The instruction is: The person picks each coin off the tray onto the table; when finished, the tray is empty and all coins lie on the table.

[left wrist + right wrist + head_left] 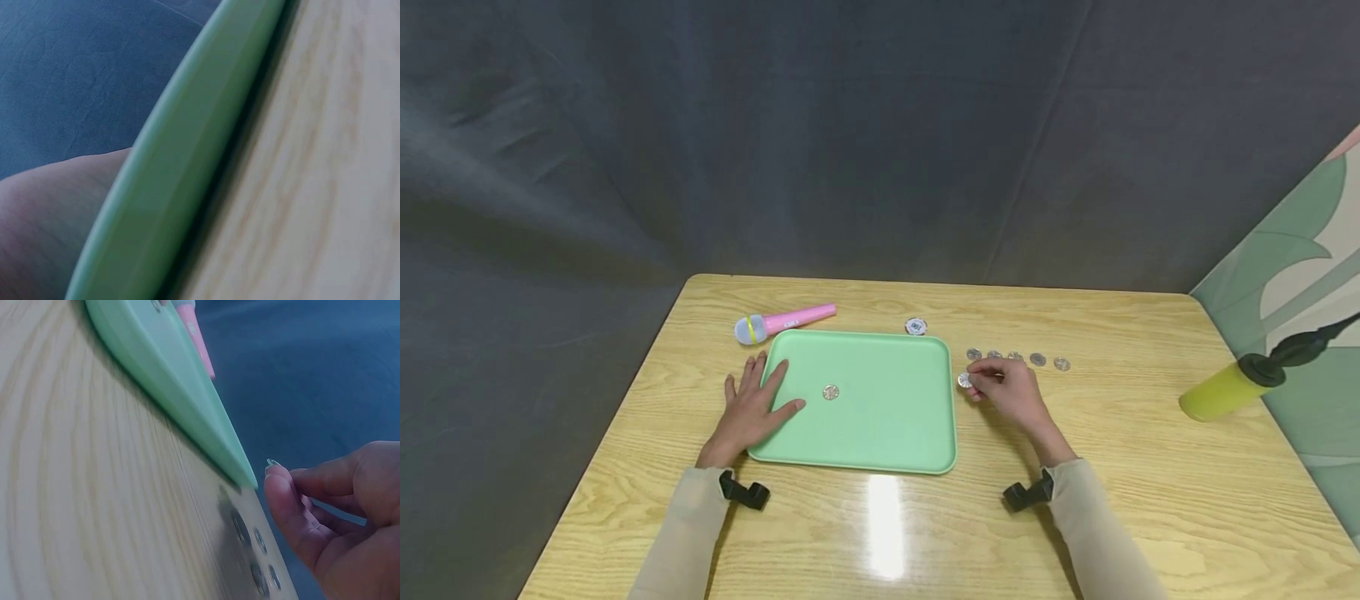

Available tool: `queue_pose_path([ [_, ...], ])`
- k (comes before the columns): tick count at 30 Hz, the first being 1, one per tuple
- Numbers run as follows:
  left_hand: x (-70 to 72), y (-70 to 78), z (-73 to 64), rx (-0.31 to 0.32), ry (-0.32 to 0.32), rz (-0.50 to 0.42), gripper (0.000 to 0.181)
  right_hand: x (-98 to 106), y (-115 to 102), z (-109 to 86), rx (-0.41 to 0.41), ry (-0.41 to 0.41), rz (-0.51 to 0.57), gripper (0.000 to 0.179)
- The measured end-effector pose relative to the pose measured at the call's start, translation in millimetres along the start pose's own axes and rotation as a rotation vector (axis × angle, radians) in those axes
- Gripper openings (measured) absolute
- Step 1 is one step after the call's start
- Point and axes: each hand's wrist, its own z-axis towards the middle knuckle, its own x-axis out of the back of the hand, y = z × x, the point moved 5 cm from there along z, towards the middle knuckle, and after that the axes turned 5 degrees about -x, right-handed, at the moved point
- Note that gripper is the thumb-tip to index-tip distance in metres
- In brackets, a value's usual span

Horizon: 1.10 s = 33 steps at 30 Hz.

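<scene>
A light green tray (891, 417) lies on the wooden table. My left hand (751, 418) rests with spread fingers over its left rim, the thumb reaching inside. One silver coin (831, 392) lies in the tray, right of that thumb. Just beyond the tray's right side, my right hand (1011, 393) pinches another silver coin (964, 380) between thumb and fingers. In the right wrist view this pinched coin (272, 463) shows at the fingertips, raised off the table. Behind the right hand several coins (1037, 359) form a row, some partly covered by it.
A pink toy microphone (797, 318) lies behind the tray's left corner. Behind the tray's back right rim is a white poker chip (916, 326). A yellow-green bottle (1221, 392) with a black top is at the table's right side. Dark cloth (880, 150) hangs behind the table.
</scene>
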Motion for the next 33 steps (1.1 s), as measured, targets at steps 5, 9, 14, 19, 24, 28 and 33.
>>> queue_pose_path([
  [5, 0.0, 0.2, -0.8, 0.001, 0.004, -0.007, 0.081, 17.9, 10.5, -4.0, -0.047, 0.017, 0.029, 0.018],
  [9, 0.0, -0.4, -0.6, 0.01, -0.015, -0.006, 0.081, 32.4, 16.6, -8.8, -0.059, 0.032, 0.036, 0.021],
  [14, 1.3, -0.4, -0.2, 0.015, -0.019, 0.003, 0.081, 46.5, 23.0, -12.2, -0.077, 0.05, 0.051, 0.024],
  [19, 0.6, 0.0, 0.1, 0.016, -0.021, 0.0, 0.082, 58.2, 27.8, -15.5, -0.08, 0.066, 0.064, 0.026],
  [24, -0.3, 0.2, -0.1, 0.019, -0.022, -0.005, 0.082, 71.4, 37.7, -18.7, -0.108, 0.079, 0.064, 0.028],
  [28, -0.3, -0.8, -0.5, 0.017, -0.019, 0.003, 0.082, 81.7, 48.3, -20.4, -0.136, 0.087, 0.064, 0.03],
  [33, -1.7, -2.2, -0.2, 0.016, -0.019, 0.009, 0.082, 90.6, 59.4, -22.4, -0.171, 0.087, -0.003, 0.029],
])
